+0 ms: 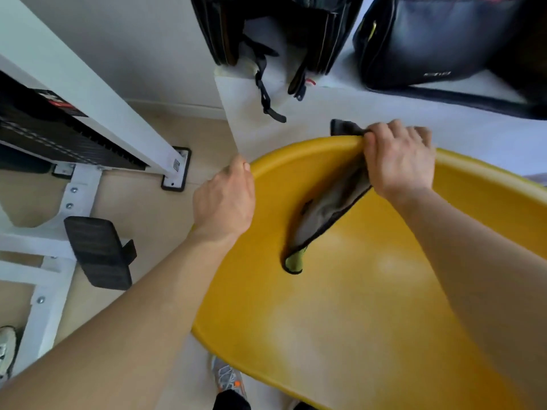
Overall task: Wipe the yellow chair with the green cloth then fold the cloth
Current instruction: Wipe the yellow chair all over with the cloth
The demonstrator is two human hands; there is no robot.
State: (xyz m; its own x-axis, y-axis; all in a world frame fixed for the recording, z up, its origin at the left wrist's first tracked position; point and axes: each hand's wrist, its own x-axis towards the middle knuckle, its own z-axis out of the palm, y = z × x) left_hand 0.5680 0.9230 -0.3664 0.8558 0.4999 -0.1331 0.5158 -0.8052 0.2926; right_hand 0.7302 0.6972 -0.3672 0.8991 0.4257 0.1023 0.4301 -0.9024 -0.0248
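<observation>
The yellow chair [355, 306] fills the lower right of the head view, its glossy shell curving up to a rounded top rim. My right hand [399, 161] is shut on the cloth [328, 214] at that rim. The cloth drapes over the edge and hangs down the inside; it looks grey with a dark border and shows green at its lower tip. One corner of it sticks out behind the rim. My left hand [225, 199] grips the chair's left edge, fingers curled over it.
A white shelf [296, 113] stands just behind the chair, carrying a black bag [438, 39] and a black backpack [275, 28] with dangling straps. A white exercise machine [83, 119] with a black pedal [97, 253] stands at left on the beige floor. My shoe [229, 377] shows below.
</observation>
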